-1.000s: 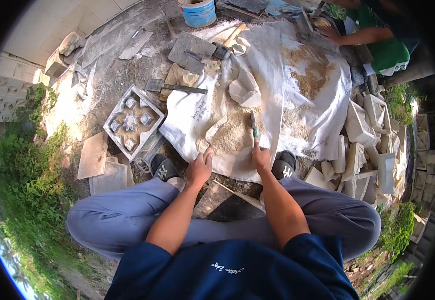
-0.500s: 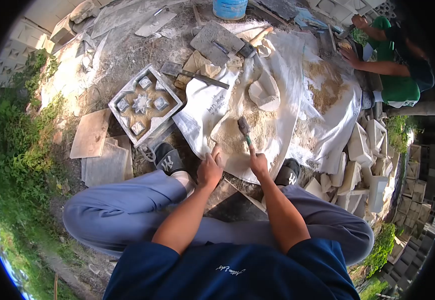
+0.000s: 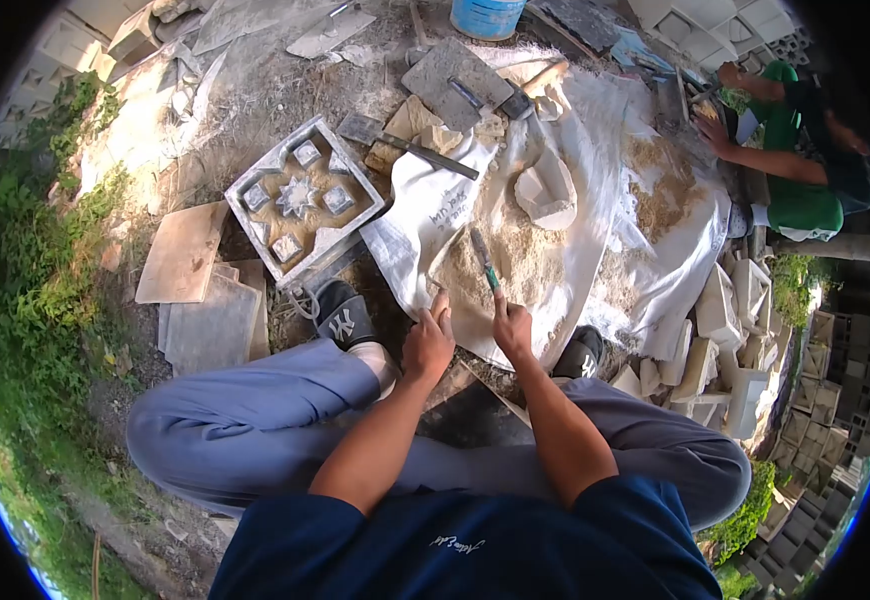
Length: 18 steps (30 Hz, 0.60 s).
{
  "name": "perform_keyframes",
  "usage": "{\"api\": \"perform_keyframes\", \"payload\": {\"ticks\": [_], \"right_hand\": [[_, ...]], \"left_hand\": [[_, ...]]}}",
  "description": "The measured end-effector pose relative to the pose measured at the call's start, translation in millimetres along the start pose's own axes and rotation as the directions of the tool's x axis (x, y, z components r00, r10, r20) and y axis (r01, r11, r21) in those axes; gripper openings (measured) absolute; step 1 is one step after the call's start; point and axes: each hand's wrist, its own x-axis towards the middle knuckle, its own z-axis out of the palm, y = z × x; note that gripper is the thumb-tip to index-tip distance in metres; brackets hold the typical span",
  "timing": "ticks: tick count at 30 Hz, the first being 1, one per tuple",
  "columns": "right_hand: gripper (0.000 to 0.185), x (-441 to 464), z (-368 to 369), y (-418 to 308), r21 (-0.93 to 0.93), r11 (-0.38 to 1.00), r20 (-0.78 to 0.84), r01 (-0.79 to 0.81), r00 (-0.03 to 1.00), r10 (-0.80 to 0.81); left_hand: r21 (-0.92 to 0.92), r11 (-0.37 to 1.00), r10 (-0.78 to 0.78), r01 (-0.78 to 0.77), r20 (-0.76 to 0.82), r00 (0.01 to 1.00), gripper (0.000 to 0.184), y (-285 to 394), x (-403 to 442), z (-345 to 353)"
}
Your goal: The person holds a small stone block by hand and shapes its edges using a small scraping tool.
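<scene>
My right hand is closed round the green handle of a small trowel, its dark blade over the sandy powder. My left hand pinches the near edge of the white sack sheet or a piece lying there; which one is too small to tell. The powder lies on the sheet beyond both hands. A pale hollow block rests past the trowel. To the left sits a square mould with a star and several raised blocks inside.
A hammer, a flat board with a trowel and a blue bucket stand farther out. Flat tiles lie left, pale blocks right. A co-worker in green is at the upper right.
The view has shifted, so the mould and sheet appear farther right. The trowel's blade was seen broad-side half a second ago and now appears narrow. Both hands stay near the sheet's edge.
</scene>
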Motion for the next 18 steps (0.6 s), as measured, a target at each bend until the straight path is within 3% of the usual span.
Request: {"api": "perform_keyframes", "payload": {"ticks": [2, 4, 5, 6, 10, 14, 16, 18], "right_hand": [[0.074, -10.0, 2.8, -7.4, 0.091, 0.996, 0.006, -0.005, 1.000, 0.004], [0.073, -17.2, 11.8, 1.3, 0.161, 0.977, -0.111, 0.139, 0.986, -0.122], [0.073, -19.1, 13.8, 6.9, 0.093, 0.994, -0.024, 0.055, 0.998, -0.053], [0.075, -9.6, 32.6, 34.4, -0.033, 0.997, -0.053, 0.077, 0.995, -0.078], [0.079, -5.3, 14.1, 16.0, 0.053, 0.998, 0.011, -0.029, 1.000, 0.029], [0.073, -4.8, -5.7, 0.8, 0.262, 0.965, -0.187, -0.026, 0.979, 0.078], [0.073, 2.2, -2.4, 23.7, 0.252, 0.965, -0.191, -0.074, 0.974, 0.124], [0.075, 4.0, -0.8, 45.5, 0.062, 0.987, -0.081, -0.150, 0.985, 0.155]], "left_hand": [[-0.020, 1.000, 0.004, -0.005, -0.033, 0.999, 0.039, -2.7, -1.2, 3.1], [-0.050, 0.999, 0.011, -0.015, -0.080, 0.997, 0.037, -1.5, -1.1, 3.1], [-0.014, 1.000, -0.014, 0.014, -0.033, 0.999, 0.039, -0.5, 0.1, 1.3], [0.023, 0.999, -0.040, 0.040, 0.014, 0.999, 0.041, 0.8, 0.8, 0.3], [0.020, 1.000, -0.019, 0.019, -0.007, 1.000, 0.041, -1.9, -0.7, 4.7], [0.021, 1.000, -0.004, 0.005, -0.029, 1.000, 0.039, 0.2, 0.3, 3.6], [0.029, 0.999, 0.018, -0.017, -0.040, 0.999, 0.039, 2.4, 0.5, 1.8], [-0.015, 0.997, 0.077, -0.077, -0.016, 0.997, 0.037, 4.2, 2.6, -0.8]]}}
